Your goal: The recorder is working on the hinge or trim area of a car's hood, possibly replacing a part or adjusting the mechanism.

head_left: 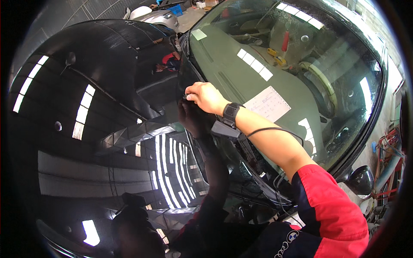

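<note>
My right hand [205,97] reaches in from the lower right and is at the rear edge of a glossy black car hood [107,99]. Its thumb and fingers are pinched together over a small dark spot at that edge; whatever they grip is too small to make out. Around the wrist is a black strap [231,112] bearing a dark box-shaped device [226,130], with a thin cable [279,128] running along the forearm. My left hand is out of view. The hood mirrors my arm and ceiling lights.
To the right spreads the windshield [232,47], with a paper sheet [267,104] on the dashboard and a pale steering wheel [320,79] behind the glass. A side mirror [360,180] juts out at lower right. Beyond the hood are a silver car [160,19] and a blue crate [175,10].
</note>
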A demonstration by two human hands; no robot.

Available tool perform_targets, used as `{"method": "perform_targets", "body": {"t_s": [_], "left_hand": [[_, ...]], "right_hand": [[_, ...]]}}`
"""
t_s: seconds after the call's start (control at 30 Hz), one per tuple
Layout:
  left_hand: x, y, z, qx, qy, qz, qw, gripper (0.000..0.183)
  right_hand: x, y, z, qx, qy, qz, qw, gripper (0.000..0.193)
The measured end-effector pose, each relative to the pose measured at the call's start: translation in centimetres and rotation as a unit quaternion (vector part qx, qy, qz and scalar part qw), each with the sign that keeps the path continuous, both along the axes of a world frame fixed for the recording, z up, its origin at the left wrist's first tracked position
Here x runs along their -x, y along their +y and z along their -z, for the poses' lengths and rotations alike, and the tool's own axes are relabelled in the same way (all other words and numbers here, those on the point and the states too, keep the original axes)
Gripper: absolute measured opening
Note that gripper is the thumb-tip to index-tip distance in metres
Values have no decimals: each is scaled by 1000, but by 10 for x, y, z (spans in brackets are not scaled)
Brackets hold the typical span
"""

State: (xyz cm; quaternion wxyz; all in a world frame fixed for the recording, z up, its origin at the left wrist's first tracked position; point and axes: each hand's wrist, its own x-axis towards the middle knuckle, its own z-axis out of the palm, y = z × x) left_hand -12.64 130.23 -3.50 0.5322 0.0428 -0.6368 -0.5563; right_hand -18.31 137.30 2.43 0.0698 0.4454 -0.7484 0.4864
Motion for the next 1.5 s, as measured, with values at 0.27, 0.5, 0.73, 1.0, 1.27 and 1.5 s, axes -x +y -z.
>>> {"method": "perform_targets", "body": {"t_s": [0.27,0.5,0.73,1.0,1.27,1.5], "left_hand": [[2,-21,9,-166,-26,63,984,21],[-4,-21,3,-163,-19,76,984,24],[-3,-48,20,-95,-106,39,989,25],[6,-45,28,-133,-63,88,985,21],[11,-47,32,-170,-32,133,976,22],[8,-53,33,-156,-60,128,978,21]], "right_hand": [[-2,-6,-7,-22,57,16,998,14],[-3,-8,-11,-67,58,37,995,18],[-6,-12,-27,-155,63,42,985,16],[-1,-7,-23,-137,42,58,988,16],[0,-1,-27,-151,12,63,986,19],[-6,-8,-32,-166,-7,49,985,20]]}}
